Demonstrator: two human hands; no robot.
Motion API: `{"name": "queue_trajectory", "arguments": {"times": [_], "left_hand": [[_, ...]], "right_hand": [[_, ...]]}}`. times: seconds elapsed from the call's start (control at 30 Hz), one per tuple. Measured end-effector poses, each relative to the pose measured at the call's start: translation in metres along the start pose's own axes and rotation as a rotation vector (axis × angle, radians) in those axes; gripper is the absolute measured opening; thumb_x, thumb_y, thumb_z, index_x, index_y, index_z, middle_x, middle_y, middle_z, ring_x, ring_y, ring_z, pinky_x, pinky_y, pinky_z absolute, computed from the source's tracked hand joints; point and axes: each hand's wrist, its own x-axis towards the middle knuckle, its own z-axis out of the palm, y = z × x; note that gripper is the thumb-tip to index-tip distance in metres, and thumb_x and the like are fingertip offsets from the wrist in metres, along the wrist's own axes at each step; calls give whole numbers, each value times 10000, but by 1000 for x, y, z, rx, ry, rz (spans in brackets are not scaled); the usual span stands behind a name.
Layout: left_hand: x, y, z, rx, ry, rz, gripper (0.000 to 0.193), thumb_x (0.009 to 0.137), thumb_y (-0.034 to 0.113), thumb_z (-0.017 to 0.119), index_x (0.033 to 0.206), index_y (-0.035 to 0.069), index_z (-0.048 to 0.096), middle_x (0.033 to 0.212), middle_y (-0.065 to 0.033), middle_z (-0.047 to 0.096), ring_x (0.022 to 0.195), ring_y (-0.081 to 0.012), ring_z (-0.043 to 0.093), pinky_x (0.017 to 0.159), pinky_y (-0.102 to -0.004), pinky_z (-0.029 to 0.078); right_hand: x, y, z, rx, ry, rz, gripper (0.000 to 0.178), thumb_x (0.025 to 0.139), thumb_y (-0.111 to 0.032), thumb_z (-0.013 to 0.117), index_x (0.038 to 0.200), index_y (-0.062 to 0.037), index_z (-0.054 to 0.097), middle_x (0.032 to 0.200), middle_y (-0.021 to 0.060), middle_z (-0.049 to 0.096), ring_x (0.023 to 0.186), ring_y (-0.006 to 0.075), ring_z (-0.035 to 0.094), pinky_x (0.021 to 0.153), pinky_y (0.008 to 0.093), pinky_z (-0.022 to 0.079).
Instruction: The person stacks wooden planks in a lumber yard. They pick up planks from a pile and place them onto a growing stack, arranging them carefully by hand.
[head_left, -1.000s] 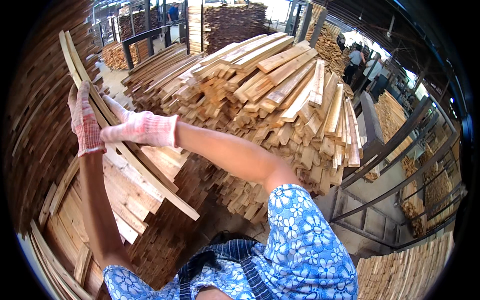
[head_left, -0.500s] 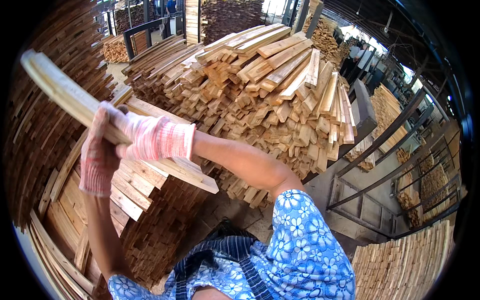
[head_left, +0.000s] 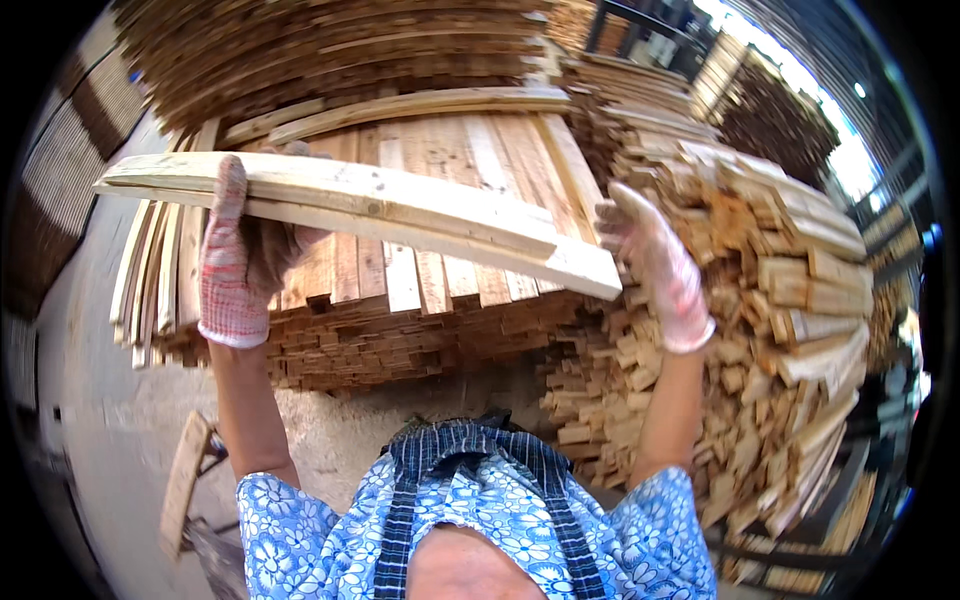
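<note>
Two pale wooden boards (head_left: 370, 195), one lying along the other, are held crosswise in front of me above a stack. My left hand (head_left: 240, 255), in a pink-and-white knitted glove, is closed round them toward their left part, thumb across the near face. My right hand (head_left: 655, 262), gloved the same way, is raised just beyond their right ends, fingers apart and holding nothing. Below the boards, planks lie side by side as the top layer of the stack (head_left: 430, 145).
A large heap of loose boards (head_left: 740, 370) rises at the right. Behind the near stack stands a taller stack (head_left: 330, 50). A board (head_left: 185, 465) stands tilted at the lower left, over the concrete floor (head_left: 110, 400).
My view has turned left toward the stack. The boards have swung to lie crosswise before me. My right hand has let go of them and moved right; the left still grips.
</note>
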Motion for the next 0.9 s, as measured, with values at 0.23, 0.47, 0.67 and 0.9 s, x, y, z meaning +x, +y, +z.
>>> {"name": "queue_trajectory", "arguments": {"times": [0.23,0.47,0.67,0.9], "left_hand": [[-60,-27,4,-91,346,115,597,979,473,688,1339,28,518,1299,-192,625,1184,-343,663,863,-463,666],[-123,-77,4,-243,347,54,592,872,400,824,1320,130,547,1290,-147,637,1291,-398,582,1090,-532,550],[-167,-112,-5,-219,233,28,630,876,473,808,1368,191,533,1342,-113,587,1331,-400,536,1017,-468,581],[-191,-145,9,-388,733,-393,467,933,370,776,1272,130,563,1322,-147,614,1247,-356,610,898,-572,637]], "right_hand": [[-2,4,92,580,-92,-145,895,963,-592,623,1553,33,373,1453,265,539,1331,353,563,1119,478,478],[0,-13,65,-188,-463,-17,606,821,-188,844,1368,-20,645,1261,136,667,1139,268,670,980,366,532],[-12,31,85,132,-524,61,377,833,-150,785,1181,-23,712,1103,127,657,1071,254,643,929,351,511],[57,14,15,-319,61,226,443,967,-226,692,1360,-32,624,1253,111,649,1158,201,632,948,320,540]]}}
